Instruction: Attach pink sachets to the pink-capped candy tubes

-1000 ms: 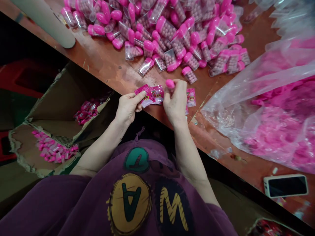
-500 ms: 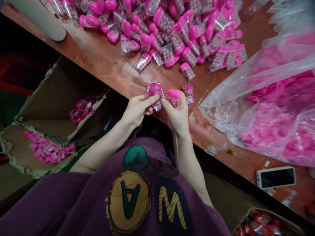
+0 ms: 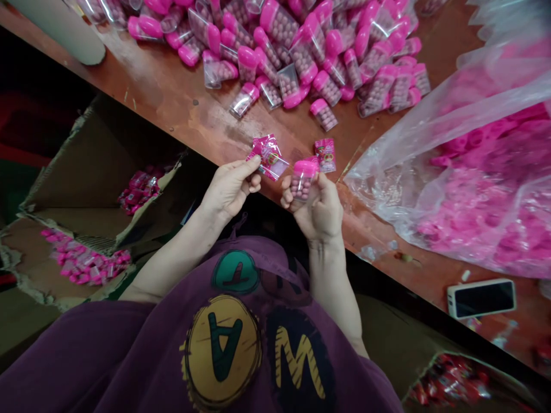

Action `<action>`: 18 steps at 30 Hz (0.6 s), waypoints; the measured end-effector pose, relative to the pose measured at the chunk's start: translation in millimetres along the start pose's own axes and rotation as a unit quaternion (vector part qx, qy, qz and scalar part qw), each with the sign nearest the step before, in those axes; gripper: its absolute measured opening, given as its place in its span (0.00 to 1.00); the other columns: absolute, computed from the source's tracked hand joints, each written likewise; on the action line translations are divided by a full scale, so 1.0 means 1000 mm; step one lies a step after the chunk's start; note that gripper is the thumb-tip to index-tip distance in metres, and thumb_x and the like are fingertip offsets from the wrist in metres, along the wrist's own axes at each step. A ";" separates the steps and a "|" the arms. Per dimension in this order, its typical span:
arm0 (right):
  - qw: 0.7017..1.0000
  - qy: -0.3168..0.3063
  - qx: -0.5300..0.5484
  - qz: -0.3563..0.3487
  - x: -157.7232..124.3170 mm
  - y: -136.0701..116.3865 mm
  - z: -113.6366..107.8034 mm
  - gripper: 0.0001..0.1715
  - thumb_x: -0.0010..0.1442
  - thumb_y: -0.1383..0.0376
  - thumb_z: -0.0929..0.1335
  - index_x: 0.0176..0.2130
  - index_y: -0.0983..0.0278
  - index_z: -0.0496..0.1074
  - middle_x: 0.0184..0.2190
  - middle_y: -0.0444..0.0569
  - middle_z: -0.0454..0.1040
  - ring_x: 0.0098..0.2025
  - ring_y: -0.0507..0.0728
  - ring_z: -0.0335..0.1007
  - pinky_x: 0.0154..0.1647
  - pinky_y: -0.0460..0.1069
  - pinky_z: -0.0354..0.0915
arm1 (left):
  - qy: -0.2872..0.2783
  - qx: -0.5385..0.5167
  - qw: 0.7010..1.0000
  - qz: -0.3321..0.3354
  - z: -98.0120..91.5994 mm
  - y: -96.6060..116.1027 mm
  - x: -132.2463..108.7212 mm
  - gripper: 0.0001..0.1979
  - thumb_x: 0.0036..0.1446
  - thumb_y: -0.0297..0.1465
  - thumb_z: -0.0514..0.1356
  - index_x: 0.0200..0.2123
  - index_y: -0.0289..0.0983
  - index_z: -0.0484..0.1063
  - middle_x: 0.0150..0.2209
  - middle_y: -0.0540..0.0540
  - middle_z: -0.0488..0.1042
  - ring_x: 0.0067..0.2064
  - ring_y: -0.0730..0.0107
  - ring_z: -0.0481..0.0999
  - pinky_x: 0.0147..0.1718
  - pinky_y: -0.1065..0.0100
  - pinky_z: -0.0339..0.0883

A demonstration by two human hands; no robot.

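Observation:
My left hand [image 3: 232, 189] pinches a clear plastic wrapper with pink print [image 3: 272, 163] between thumb and forefinger at the table edge. Pink printed film lies right behind it, and I cannot tell how many pieces there are. My right hand [image 3: 321, 209] holds a small clear candy container [image 3: 303, 182] with a bright pink cap. Pale pink balls show through its wall, and the cap points away from me. The two hands are apart. Just beyond the right hand, a pink printed packet [image 3: 325, 155] lies on the table.
Many pink-capped containers [image 3: 275, 63] are heaped across the back of the reddish-brown table [image 3: 172, 115]. A clear bag of pink parts [image 3: 482, 189] lies at right, near a phone [image 3: 481, 298]. Cardboard boxes [image 3: 77, 201] with pink packs stand below at left. A grey cylinder [image 3: 73, 28] stands far left.
My hands have moved apart. The container in my right hand has turned so its clear wall and balls now show. The view has shifted slightly.

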State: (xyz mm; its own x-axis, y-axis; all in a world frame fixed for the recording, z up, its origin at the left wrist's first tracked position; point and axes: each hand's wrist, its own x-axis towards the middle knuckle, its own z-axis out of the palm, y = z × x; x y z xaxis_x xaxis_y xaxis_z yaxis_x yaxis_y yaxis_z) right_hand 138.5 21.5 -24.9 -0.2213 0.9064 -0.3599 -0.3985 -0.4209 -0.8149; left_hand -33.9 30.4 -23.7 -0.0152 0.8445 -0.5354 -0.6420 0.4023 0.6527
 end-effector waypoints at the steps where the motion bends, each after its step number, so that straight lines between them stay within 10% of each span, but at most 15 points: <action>1: 1.000 -0.001 0.017 0.013 -0.003 0.001 -0.002 0.25 0.66 0.42 0.64 0.40 0.60 0.71 0.35 0.47 0.75 0.29 0.52 0.68 0.28 0.49 0.68 | 0.005 -0.006 1.000 -0.001 0.000 0.001 0.000 0.15 0.58 0.28 0.73 0.25 0.33 0.71 0.22 0.53 0.69 0.22 0.83 0.68 0.21 0.77 0.60; 7: 0.999 0.024 0.035 -0.002 -0.009 0.009 -0.004 0.20 0.61 0.56 0.75 0.51 0.55 0.71 0.34 0.40 0.72 0.31 0.49 0.68 0.31 0.45 0.69 | 0.032 -0.012 0.999 -0.030 0.002 0.003 0.000 0.12 0.58 0.27 0.72 0.27 0.34 0.72 0.24 0.53 0.71 0.22 0.83 0.69 0.22 0.78 0.63; 18: 0.960 0.129 -0.176 -0.174 -0.019 0.030 0.008 0.22 0.67 0.50 0.70 0.56 0.49 0.64 0.47 0.47 0.71 0.33 0.51 0.72 0.27 0.48 0.71 | -0.019 -0.047 0.998 -0.022 -0.001 -0.009 0.003 0.12 0.58 0.27 0.72 0.28 0.33 0.72 0.26 0.53 0.72 0.23 0.84 0.70 0.20 0.78 0.61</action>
State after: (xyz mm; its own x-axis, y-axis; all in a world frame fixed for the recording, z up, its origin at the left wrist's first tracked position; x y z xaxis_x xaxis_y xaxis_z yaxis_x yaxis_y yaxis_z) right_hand 123.4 -8.6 -38.3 0.1173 0.9880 -0.1007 -0.0719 -0.0926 -0.9931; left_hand -29.5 28.7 -31.4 0.0428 0.8401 -0.5408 -0.7108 0.4060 0.5744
